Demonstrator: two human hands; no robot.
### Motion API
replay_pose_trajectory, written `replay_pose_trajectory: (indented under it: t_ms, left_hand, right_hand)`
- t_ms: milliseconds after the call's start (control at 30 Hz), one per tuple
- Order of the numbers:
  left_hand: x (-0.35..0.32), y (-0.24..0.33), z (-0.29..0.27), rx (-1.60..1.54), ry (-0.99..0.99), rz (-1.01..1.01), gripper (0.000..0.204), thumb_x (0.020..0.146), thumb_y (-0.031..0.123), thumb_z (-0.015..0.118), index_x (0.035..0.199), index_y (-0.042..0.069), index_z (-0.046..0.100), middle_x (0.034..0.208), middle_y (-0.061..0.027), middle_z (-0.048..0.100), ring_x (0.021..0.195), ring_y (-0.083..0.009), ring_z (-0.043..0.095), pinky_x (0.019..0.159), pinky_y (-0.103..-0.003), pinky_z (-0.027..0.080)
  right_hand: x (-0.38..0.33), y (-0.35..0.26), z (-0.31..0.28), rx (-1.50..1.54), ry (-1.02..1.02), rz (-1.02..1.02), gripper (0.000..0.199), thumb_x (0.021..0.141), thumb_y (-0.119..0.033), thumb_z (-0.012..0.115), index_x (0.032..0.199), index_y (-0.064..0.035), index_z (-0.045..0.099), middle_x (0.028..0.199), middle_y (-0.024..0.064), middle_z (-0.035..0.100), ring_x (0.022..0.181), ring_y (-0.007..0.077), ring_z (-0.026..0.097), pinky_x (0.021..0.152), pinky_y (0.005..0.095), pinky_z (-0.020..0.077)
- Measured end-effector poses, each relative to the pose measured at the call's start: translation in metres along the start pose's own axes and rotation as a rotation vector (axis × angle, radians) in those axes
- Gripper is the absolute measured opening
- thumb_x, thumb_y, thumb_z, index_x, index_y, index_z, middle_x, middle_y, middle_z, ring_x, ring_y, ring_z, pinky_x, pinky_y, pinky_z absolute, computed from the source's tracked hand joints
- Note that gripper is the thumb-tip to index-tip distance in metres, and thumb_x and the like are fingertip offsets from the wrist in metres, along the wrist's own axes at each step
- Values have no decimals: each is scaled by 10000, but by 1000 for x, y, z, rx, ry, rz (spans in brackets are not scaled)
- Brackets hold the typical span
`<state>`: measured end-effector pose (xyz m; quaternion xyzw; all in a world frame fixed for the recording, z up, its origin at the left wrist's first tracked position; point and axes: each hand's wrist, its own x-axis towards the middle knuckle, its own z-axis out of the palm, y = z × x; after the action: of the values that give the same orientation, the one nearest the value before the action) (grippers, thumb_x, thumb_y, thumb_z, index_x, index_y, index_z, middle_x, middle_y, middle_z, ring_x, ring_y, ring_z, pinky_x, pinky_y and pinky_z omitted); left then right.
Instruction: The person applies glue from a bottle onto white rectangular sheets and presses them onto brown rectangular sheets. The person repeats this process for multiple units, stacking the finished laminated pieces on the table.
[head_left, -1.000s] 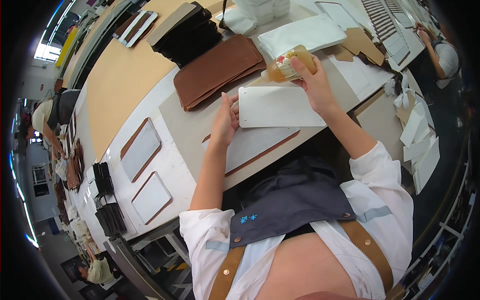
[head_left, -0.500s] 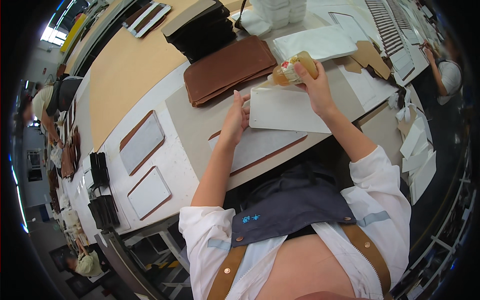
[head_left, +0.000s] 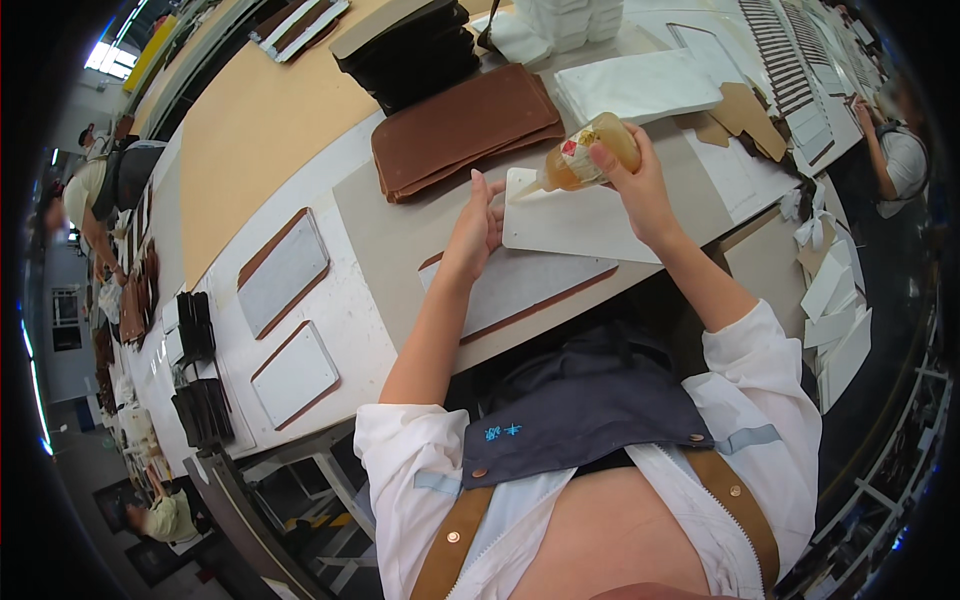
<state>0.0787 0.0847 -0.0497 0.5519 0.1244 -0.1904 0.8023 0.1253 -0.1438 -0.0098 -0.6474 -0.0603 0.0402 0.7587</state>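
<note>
My right hand (head_left: 640, 188) is wrapped round a translucent squeeze bottle (head_left: 590, 155) with amber liquid and a label. The bottle is tilted, its narrow tip pointing down-left at the left part of a white flat panel (head_left: 580, 228). At that panel's left edge is my left hand (head_left: 476, 228), thumb up, with its other fingers partly behind the edge. Below the white panel lies a brown-edged pale panel (head_left: 535, 293) on the grey board. A stack of brown leather pieces (head_left: 465, 125) lies just beyond my hands.
Two more brown-edged panels (head_left: 284, 272) lie to the left, near black folded pieces (head_left: 196, 325). Farther back stand a black stack (head_left: 410, 55) and white folded sheets (head_left: 640, 85). Brown card scraps (head_left: 745, 120) lie at the right. Other people work along both sides.
The bottle has come down a little and tilts more, its tip now over the white panel's face rather than its upper edge. My left hand stays at the panel's edge.
</note>
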Motion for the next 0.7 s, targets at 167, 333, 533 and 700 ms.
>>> replay_pose_trajectory:
  t_ms: [167, 333, 533, 700]
  left_hand:
    - [0, 0, -4, -1, -34, -10, 853, 1014, 692, 211, 1496, 0, 341, 1145, -192, 697, 1032, -215, 695, 923, -314, 526]
    - [0, 0, -4, -28, -44, -11, 867, 1011, 698, 211, 1504, -5, 328, 1142, -194, 695, 1025, -219, 696, 913, -315, 532]
    - [1, -2, -4, -20, -20, -10, 891, 1009, 700, 202, 1502, -32, 326, 1171, -245, 672, 1058, -256, 688, 914, -344, 541]
    - [1, -2, -6, -49, -31, -19, 841, 1019, 671, 267, 1482, -25, 359, 1178, -221, 671, 1060, -240, 679, 904, -346, 536]
  right_hand:
    - [-10, 2, 0, -56, -43, -35, 583, 923, -343, 750, 1304, -6, 467, 1165, 74, 592, 1073, 137, 582, 906, 281, 511]
    - [-28, 1, 4, -103, -87, -49, 579, 922, -318, 755, 1318, -15, 460, 1167, 65, 594, 1083, 132, 570, 929, 280, 486]
    - [-47, 0, 1, -38, -91, 78, 583, 927, -335, 744, 1337, -37, 455, 1186, 73, 603, 1098, 150, 595, 924, 311, 514]
    - [-41, -14, -41, 649, -14, 327, 575, 936, -378, 712, 1352, -54, 482, 1286, 123, 601, 1191, 238, 614, 998, 399, 546]
